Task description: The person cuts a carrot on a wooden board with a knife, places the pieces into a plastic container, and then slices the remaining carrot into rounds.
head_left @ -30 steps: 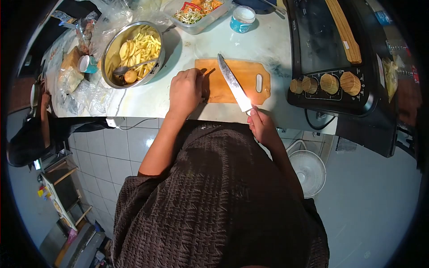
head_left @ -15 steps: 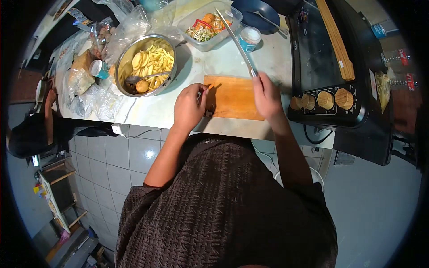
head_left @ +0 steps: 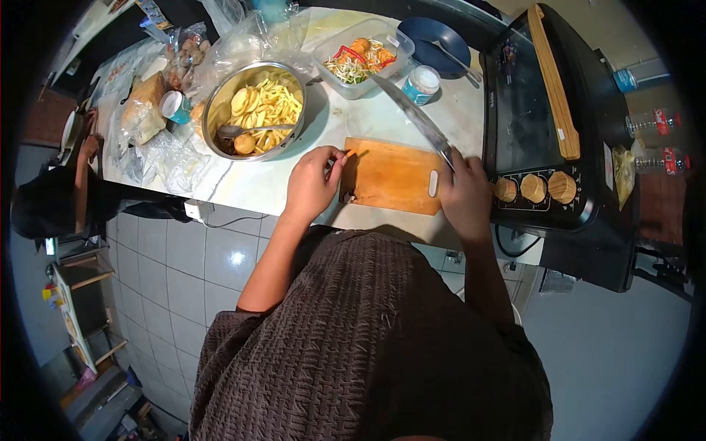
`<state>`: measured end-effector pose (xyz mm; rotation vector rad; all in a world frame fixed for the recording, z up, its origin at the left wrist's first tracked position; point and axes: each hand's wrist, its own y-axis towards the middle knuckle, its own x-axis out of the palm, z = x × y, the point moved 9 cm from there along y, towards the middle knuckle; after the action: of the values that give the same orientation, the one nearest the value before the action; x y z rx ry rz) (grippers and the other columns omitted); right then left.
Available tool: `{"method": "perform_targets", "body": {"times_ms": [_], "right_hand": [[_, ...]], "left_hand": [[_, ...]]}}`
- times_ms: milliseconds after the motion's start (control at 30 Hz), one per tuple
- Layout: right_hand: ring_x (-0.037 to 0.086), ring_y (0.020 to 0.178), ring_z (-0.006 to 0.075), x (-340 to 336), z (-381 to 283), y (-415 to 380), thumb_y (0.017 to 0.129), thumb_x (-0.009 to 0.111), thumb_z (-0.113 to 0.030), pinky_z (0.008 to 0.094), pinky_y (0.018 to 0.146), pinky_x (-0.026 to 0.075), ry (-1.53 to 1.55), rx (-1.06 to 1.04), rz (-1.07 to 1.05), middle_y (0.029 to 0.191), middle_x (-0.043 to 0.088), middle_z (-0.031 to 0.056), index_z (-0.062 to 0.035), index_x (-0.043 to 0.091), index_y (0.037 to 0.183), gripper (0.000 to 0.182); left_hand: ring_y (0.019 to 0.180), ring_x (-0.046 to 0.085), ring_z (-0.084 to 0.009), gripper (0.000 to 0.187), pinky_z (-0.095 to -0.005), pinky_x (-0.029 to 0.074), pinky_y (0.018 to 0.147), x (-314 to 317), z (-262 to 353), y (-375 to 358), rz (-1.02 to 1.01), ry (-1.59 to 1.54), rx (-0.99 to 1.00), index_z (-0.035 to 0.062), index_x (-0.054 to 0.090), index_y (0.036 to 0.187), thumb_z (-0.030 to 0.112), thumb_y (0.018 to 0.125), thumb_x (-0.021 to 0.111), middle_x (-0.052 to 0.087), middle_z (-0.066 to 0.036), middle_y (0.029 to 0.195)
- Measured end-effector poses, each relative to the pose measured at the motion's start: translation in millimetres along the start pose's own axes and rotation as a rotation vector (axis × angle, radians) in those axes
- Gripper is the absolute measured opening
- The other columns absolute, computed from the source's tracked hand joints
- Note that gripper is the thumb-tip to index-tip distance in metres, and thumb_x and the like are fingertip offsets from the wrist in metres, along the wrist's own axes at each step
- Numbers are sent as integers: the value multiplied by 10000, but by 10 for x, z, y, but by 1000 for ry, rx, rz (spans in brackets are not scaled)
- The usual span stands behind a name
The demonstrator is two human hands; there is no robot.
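two hands at wooden cutting board on pale counter. left hand curled at board's left edge, fingertips pinching small orange piece, likely carrot. right hand closed around knife handle at board's right end, blade angled up and away over counter toward clear food tub. board bare apart from dark scrap at lower left corner. metal bowl of cut potato with spoon inside, left of board, near it. small blue-white tin just behind board. black oven with round knobs right of board, touching distance from right hand. plastic bags far left.
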<state>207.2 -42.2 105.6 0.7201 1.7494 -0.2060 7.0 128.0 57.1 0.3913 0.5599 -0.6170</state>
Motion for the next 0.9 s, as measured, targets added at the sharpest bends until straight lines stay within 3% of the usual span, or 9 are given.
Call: {"method": "perform_targets", "body": {"times_ms": [133, 233, 300, 400, 500, 733, 900], "right_hand": [[606, 875, 386, -86, 156, -241, 949, 561, -211, 457, 737, 493, -20, 36, 29, 977, 602, 167, -40, 620, 1199, 308], [611, 750, 376, -50, 161, -356, 988, 527, -249, 415, 670, 485, 189, 114, 28, 870, 605, 185, -11, 629, 1155, 307], [614, 809, 462, 240, 330, -520, 991, 522, -257, 480, 674, 475, 478, 352, -103, 839, 643, 241, -16, 617, 1117, 288], [641, 717, 403, 448, 331, -738, 1005, 502, -263, 427, 628, 465, 473, 325, -183, 714, 600, 236, -12, 616, 1039, 277], [629, 780, 450, 590, 298, -932, 1003, 504, -252, 474, 625, 459, 494, 363, -273, 765, 614, 253, -15, 584, 969, 252], [616, 761, 469, 742, 168, -1112, 991, 530, -243, 539, 622, 465, 377, 347, -248, 768, 623, 255, -37, 548, 959, 210], [609, 771, 477, 722, 112, -1078, 993, 531, -202, 518, 617, 460, 391, 387, -334, 777, 619, 253, -19, 541, 948, 189]], "left_hand": [[746, 647, -263, 149, -357, 512, 660, 90, 52, 92, -34, -17, 7, -5, 652, 968, 132, 912, 670, 673, -141, 877], [772, 647, -300, 133, -388, 513, 705, 257, 95, 139, -59, 12, 59, -1, 654, 964, 113, 896, 665, 673, -146, 879], [793, 643, -317, 123, -406, 509, 724, 383, 176, 144, -72, 51, 161, 4, 656, 958, 101, 883, 662, 671, -150, 875], [830, 622, -350, 113, -445, 494, 761, 602, 293, 81, -101, 108, 318, 11, 659, 939, 74, 847, 661, 662, -150, 858], [826, 608, -343, 121, -437, 487, 746, 710, 434, 7, -67, 165, 420, 3, 661, 922, 53, 815, 689, 655, -140, 872], [818, 588, -323, 100, -428, 485, 748, 757, 413, -24, 5, 178, 463, -8, 680, 889, 61, 818, 694, 636, -140, 849], [775, 570, -322, 71, -418, 475, 725, 742, 450, 14, -9, 221, 388, 0, 672, 833, 67, 823, 692, 612, -136, 808]]}}
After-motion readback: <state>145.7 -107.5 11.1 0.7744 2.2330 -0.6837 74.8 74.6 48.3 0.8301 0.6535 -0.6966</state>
